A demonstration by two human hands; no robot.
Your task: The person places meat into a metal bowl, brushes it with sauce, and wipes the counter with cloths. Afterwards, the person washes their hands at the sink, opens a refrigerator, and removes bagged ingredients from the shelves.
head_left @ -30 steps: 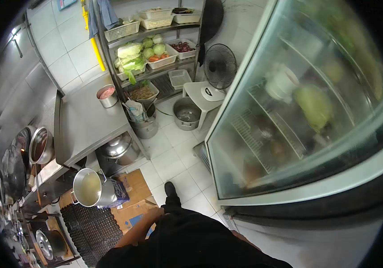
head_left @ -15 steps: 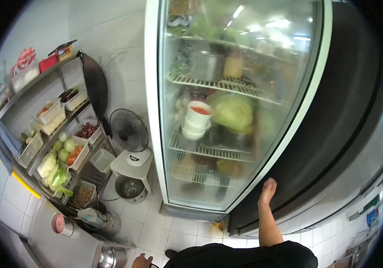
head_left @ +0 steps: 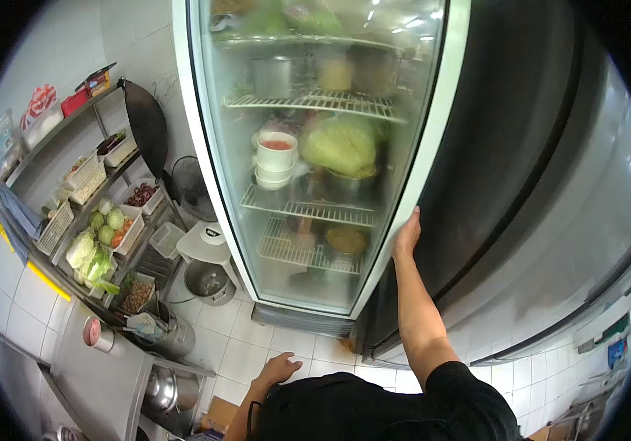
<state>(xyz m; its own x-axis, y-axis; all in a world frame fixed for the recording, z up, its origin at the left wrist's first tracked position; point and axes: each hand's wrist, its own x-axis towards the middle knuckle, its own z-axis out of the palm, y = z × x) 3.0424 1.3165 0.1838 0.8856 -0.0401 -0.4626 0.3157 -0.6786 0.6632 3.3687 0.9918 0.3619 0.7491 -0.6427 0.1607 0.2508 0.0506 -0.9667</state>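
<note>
Glass-door fridge [head_left: 432, 110] — right hand [head_left: 407, 235] at its right edge, arm outstretched, can't tell if gripping; left hand [head_left: 281, 367] low, palm down — fingers loosely spread, empty.

**Fridge [head_left: 437, 110] ahead, rack [head_left: 73, 127] left**

Baskets [head_left: 55, 229] on rack. Fan [head_left: 193, 191] on stool [head_left: 198, 251], between rack and fridge; pot [head_left: 223, 295] beside stool. Table [head_left: 95, 375] nearer, at left, cup [head_left: 98, 335] on it. In fridge: cabbage [head_left: 341, 143] right of stacked tubs [head_left: 275, 159].
</note>
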